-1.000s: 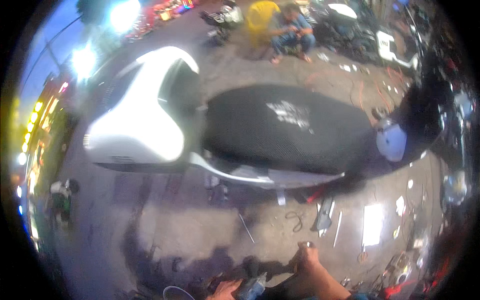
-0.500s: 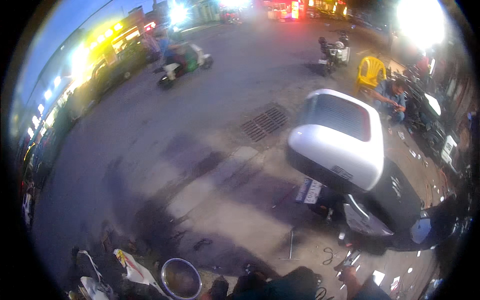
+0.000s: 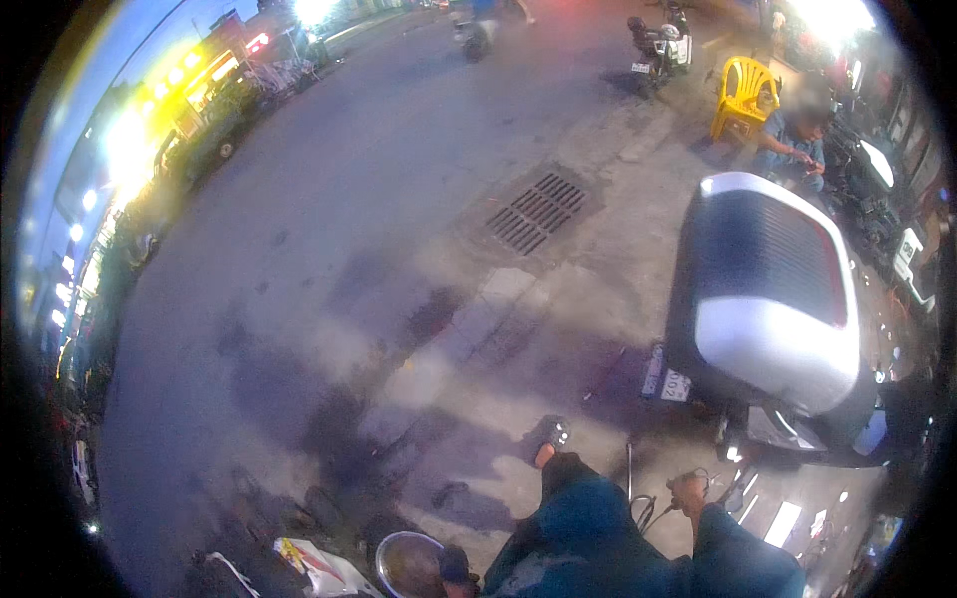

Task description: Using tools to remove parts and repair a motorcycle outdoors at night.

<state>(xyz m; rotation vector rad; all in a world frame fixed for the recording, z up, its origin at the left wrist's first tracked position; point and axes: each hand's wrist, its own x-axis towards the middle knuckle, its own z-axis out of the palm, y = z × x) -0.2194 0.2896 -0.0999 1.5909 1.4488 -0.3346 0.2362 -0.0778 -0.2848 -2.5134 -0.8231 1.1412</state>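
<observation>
My right hand [image 3: 688, 490] reaches down low at the right. Its fingers look curled, and a thin dark loop shows beside them, but blur hides what they hold. A dark looped cable [image 3: 648, 510] lies just left of this hand, next to a thin metal rod [image 3: 629, 468]. My left hand is out of sight. A parked scooter with a large white top box [image 3: 773, 329] stands close by on the right. One of my dark shoes [image 3: 548, 435] is ahead on the pavement; another dark shoe [image 3: 457, 566] is beside a round metal-rimmed basin [image 3: 383, 558].
White scraps [image 3: 784, 522] litter the ground under the scooter. A white bag [image 3: 324, 568] lies at lower left. Farther off are a drain grate [image 3: 536, 212], a yellow chair [image 3: 743, 95], a crouching person [image 3: 793, 145], and a parked motorbike [image 3: 658, 45].
My view has shifted, so the scooter sits farther right. My leg and shoe now show ahead at the lower middle. The passing two-wheeler has moved from the left toward the top middle.
</observation>
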